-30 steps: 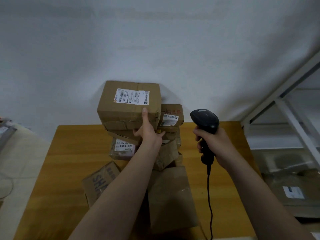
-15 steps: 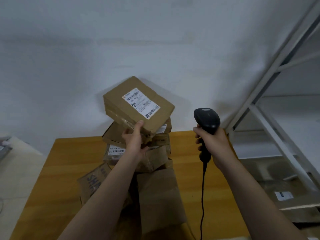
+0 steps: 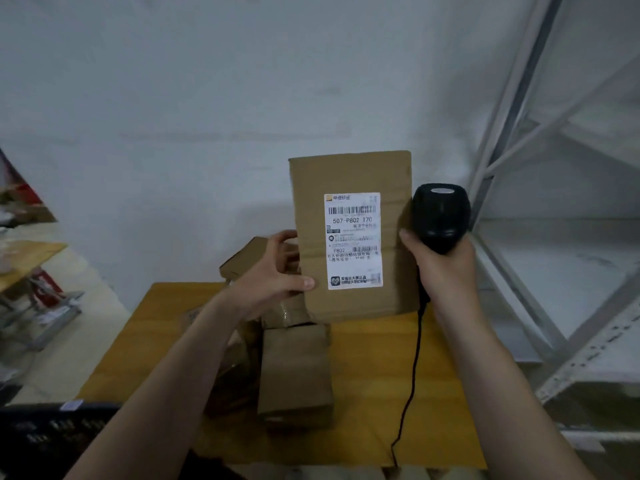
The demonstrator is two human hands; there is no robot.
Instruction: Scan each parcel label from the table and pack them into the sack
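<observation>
My left hand (image 3: 273, 271) grips a brown cardboard parcel (image 3: 311, 188) by its left edge and holds it upright in the air, with its white label (image 3: 354, 240) facing me. My right hand (image 3: 441, 268) grips the handle of a black barcode scanner (image 3: 440, 213), just to the right of the parcel; its cable (image 3: 412, 375) hangs down to the table. Below, more brown parcels (image 3: 294, 372) lie piled on the wooden table (image 3: 381, 410). No sack is in view.
A white wall stands behind the table. A white metal shelving rack (image 3: 540, 140) rises at the right. At the left a second wooden shelf (image 3: 27, 254) holds cluttered items, and a dark crate (image 3: 52, 431) sits at the lower left.
My left hand has lifted the top parcel off the pile and turned it upright, label toward me. The scanner in my right hand now sits beside the parcel's right edge.
</observation>
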